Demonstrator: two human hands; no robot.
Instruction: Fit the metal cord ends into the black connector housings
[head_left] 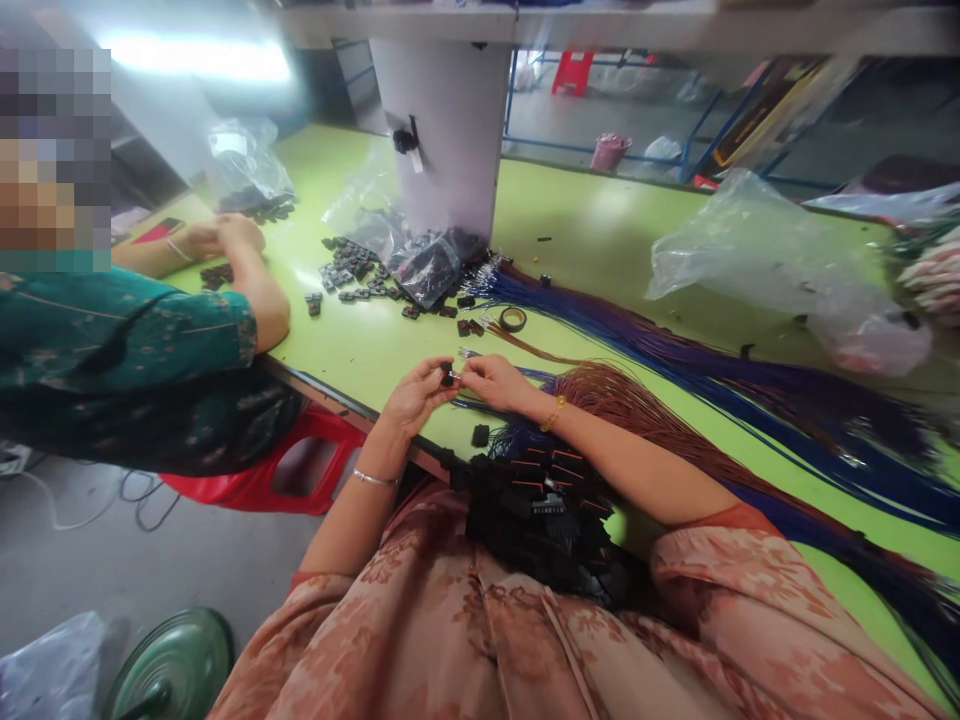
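My left hand (417,394) pinches a small black connector housing (448,375) just above the near edge of the green table (600,240). My right hand (495,383) is closed beside it, fingertips pressed on thin wires (470,354) that meet the housing. Both hands touch at the connector. A pile of finished black connectors with wires (547,510) lies in my lap. Long bundles of blue wires (675,350) and brown wires (645,420) run across the table to my right.
Loose black housings (352,275) and an open plastic bag (431,265) lie by a white post (450,130). A tape roll (513,319) sits near them. A crumpled clear bag (772,260) is at right. A co-worker's arms (240,260) rest on the table at left, above a red stool (300,465).
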